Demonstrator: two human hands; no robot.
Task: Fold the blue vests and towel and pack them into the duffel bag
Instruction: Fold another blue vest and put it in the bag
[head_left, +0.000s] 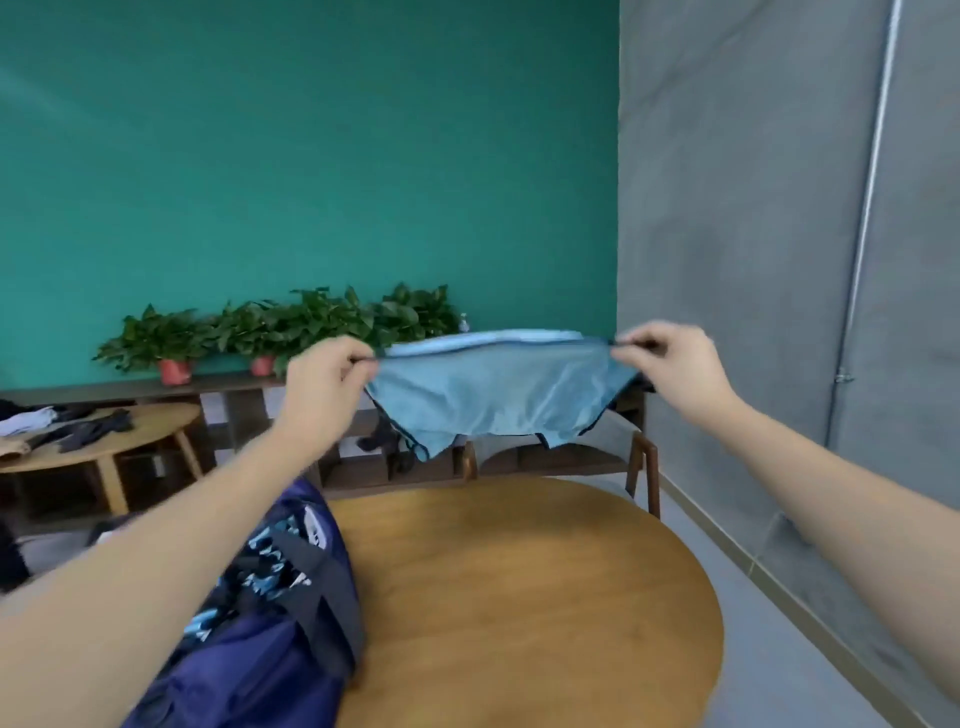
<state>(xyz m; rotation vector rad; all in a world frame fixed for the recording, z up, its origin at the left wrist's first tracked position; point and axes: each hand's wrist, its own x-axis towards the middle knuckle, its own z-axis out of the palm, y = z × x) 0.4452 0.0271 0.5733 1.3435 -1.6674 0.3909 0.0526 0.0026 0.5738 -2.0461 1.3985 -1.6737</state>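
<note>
A light blue cloth with dark edging (493, 395) hangs stretched in the air above the far side of the round wooden table (519, 597). My left hand (324, 387) pinches its left top corner. My right hand (670, 369) pinches the right top corner. The cloth looks doubled over, its lower edge dangling loose; I cannot tell whether it is a vest or the towel. A navy duffel bag (270, 639) with dark straps and a blue-white print lies on the table's left part, under my left forearm.
A wooden chair (641, 467) stands behind the table, by the grey wall. A low table (104, 441) with dark and white garments is at the left. Potted plants (280, 332) line a shelf along the green wall.
</note>
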